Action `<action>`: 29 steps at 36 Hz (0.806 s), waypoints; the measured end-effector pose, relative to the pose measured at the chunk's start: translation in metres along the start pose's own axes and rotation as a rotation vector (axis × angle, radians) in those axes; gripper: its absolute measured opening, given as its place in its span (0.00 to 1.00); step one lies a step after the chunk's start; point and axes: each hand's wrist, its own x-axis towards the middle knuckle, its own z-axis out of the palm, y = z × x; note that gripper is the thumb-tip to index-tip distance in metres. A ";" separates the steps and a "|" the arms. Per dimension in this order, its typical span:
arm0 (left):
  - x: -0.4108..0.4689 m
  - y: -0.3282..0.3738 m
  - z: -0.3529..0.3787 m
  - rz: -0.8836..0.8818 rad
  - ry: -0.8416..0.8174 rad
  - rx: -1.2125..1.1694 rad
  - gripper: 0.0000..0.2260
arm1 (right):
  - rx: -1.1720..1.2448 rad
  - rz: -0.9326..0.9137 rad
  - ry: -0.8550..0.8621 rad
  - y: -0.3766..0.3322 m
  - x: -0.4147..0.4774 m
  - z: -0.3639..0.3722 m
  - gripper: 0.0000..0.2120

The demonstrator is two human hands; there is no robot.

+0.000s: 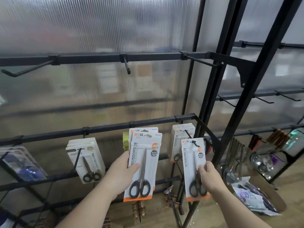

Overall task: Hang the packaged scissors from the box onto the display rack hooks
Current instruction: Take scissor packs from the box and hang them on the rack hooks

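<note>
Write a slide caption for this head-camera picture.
Right hand holds a scissors pack on a rack hook; left hand grips two spare packs.

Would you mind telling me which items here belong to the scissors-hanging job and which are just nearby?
Belongs to the job:
left hand holding stacked scissors packs
right hand holding one pack at the hook
hung packs

Just nearby:
smaller scissors cards
metal ladles
blue packets
</note>
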 end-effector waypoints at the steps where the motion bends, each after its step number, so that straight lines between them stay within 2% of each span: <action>1: 0.000 -0.002 -0.001 0.002 0.002 -0.003 0.16 | -0.014 0.011 0.000 -0.003 0.005 0.002 0.09; 5: 0.000 -0.009 -0.006 0.014 0.028 -0.010 0.12 | -0.082 0.018 0.027 -0.014 0.027 0.011 0.09; 13: -0.002 -0.016 -0.024 0.004 0.066 -0.015 0.14 | -0.185 0.052 0.047 -0.035 0.064 0.025 0.13; 21: -0.010 -0.020 -0.033 -0.019 0.081 -0.026 0.14 | -0.259 0.102 -0.022 -0.033 0.058 0.035 0.25; 25: -0.014 -0.017 -0.031 -0.013 0.074 -0.044 0.13 | -0.325 -0.057 -0.144 -0.045 0.021 0.043 0.17; 29: -0.019 -0.008 -0.024 -0.004 0.053 -0.059 0.13 | -0.116 -0.224 -0.300 -0.076 -0.024 0.049 0.16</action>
